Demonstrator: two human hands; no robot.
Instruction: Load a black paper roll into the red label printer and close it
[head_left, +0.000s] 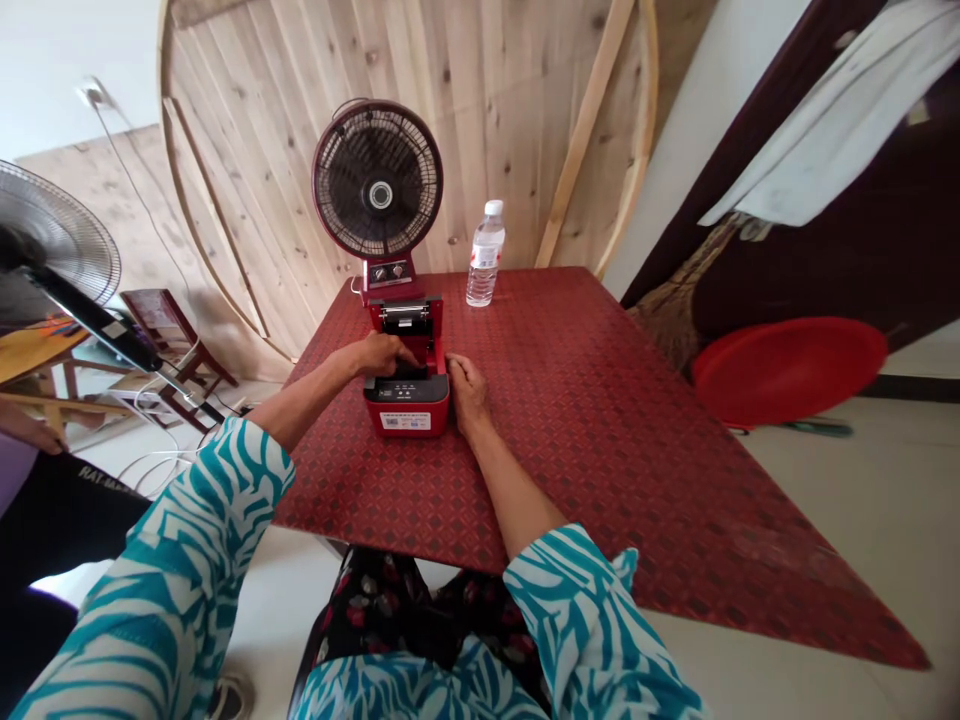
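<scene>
Now left hand (382,353) enters one printer (409,408), right hand (469,393) alongside, fingers (462,368) curled, grip unclear.

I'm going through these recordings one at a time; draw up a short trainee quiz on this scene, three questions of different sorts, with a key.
1. Multiple choice: which hand reaches into the opened top of the red-and-black device?
A) left only
B) right only
C) both
2. True or false: the clear bottle has a white cap on.
3. Short answer: what stands just behind the device, with two knobs on its base?

Key:
1. A: the left hand reaches in, while the right hand is at the device's right side.
2. True.
3. A fan.
</scene>
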